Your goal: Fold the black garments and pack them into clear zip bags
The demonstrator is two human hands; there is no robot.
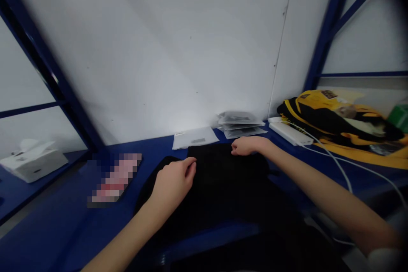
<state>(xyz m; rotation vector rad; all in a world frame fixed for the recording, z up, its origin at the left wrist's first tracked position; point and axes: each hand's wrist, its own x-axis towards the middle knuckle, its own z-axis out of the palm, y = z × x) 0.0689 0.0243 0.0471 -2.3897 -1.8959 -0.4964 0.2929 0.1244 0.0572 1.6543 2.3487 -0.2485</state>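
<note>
We are keeping both hands over a black cloth (223, 178), which is lying in the middle of the surface (70, 216) and is reaching almost to its far edge. Our left hand (174, 178) is resting at the left side of the cloth; its fingers are curling in, but the dark material is hiding the contact, so we cannot tell whether this grip is clamping anything. Our right hand (247, 146) is holding its grip together on the cloth, near the far right part.

Along the far edge, a flat translucent pouch (194, 137) is lying just behind the cloth, and a small dark patch is showing on it. To its right, clear bags (241, 124) are making a loose stack; something greyish is showing through the top one, but we cannot tell what.

Near the far right corner, a yellow and black bag (318, 114) is slumping, and pale items are showing among its folds. Just beside it, a white block (288, 133) is lying, with white cables (346, 175) near it. Towards the left edge, a pinkish flat object (116, 178) is appearing only as blurred squares. Beyond that edge, a tissue box (36, 165) is standing, and white tissue is sticking out of its top.
</note>
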